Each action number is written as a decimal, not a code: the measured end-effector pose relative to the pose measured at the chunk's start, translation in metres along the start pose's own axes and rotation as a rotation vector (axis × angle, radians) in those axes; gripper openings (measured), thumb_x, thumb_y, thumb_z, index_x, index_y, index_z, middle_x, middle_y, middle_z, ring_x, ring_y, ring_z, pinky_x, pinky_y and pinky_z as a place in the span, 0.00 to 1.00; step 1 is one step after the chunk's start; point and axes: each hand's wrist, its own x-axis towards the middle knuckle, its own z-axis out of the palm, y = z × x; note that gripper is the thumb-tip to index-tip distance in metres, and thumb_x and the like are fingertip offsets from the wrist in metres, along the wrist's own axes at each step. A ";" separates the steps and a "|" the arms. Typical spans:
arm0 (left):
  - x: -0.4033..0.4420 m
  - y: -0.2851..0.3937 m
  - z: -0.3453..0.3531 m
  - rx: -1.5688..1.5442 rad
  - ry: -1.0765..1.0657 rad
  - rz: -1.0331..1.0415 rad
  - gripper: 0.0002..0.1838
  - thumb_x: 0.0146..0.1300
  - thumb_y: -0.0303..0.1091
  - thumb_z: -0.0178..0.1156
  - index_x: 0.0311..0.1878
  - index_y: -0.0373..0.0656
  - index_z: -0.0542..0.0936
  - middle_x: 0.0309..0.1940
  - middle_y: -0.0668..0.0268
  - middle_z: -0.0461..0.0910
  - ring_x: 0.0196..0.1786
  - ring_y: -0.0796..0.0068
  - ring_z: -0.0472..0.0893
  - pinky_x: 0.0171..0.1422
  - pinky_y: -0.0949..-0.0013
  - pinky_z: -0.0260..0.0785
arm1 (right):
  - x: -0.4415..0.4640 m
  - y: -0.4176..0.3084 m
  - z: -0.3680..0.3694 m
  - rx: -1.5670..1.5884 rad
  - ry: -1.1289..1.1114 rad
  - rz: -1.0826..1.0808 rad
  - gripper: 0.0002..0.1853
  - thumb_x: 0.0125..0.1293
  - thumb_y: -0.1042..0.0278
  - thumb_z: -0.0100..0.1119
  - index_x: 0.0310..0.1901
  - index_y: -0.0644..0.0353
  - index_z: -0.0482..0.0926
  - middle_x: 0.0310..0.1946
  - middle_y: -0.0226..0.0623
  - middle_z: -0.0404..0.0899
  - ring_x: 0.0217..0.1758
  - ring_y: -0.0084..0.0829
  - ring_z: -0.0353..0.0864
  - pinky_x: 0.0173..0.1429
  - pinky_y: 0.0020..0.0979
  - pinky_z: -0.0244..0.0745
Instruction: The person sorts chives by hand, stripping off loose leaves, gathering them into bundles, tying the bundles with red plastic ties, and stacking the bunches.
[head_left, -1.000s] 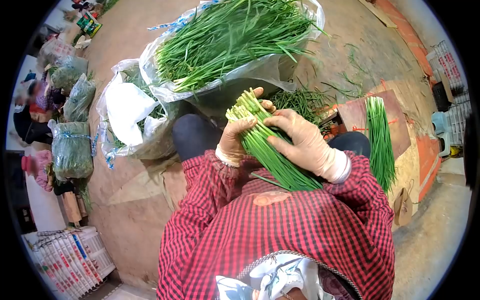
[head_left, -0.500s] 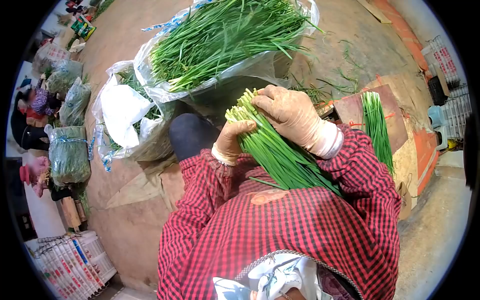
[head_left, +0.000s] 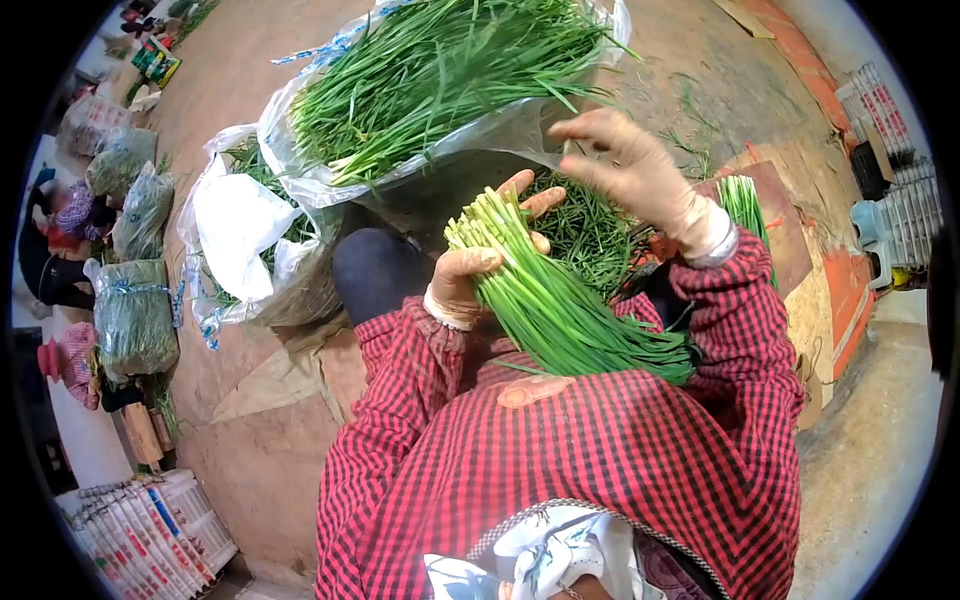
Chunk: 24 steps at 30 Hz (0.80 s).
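My left hand [head_left: 465,275], in a pale glove, cradles a bunch of garlic chives [head_left: 570,310] in front of my chest. The thumb lies across the pale cut stems, and the fingertips show on their far side. The green leaves trail right over my lap. My right hand [head_left: 640,180], gloved too, is raised to the right, away from the bunch. A gap shows between its thumb and fingers, and I see nothing held there. Below it lies a heap of loose green trimmings [head_left: 590,240].
A large plastic bag [head_left: 400,185] of chives lies open ahead, beside a white bag [head_left: 240,225]. Another chive bunch [head_left: 742,205] rests on a board at right. Filled bags [head_left: 135,320], stacked crates [head_left: 150,535] and other people [head_left: 75,215] are at left.
My right hand has let go of the bunch and moved up and right, its fingers parting. The left hand keeps the bunch; its fingers now show beyond the stems. The trimmings heap has come into view.
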 end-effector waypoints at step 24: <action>0.010 0.004 -0.008 0.315 0.159 -0.192 0.34 0.62 0.41 0.57 0.69 0.34 0.64 0.53 0.55 0.78 0.54 0.63 0.80 0.60 0.63 0.73 | 0.019 -0.026 0.012 -0.203 0.059 -0.216 0.15 0.59 0.63 0.66 0.46 0.60 0.82 0.50 0.43 0.79 0.54 0.44 0.77 0.60 0.39 0.72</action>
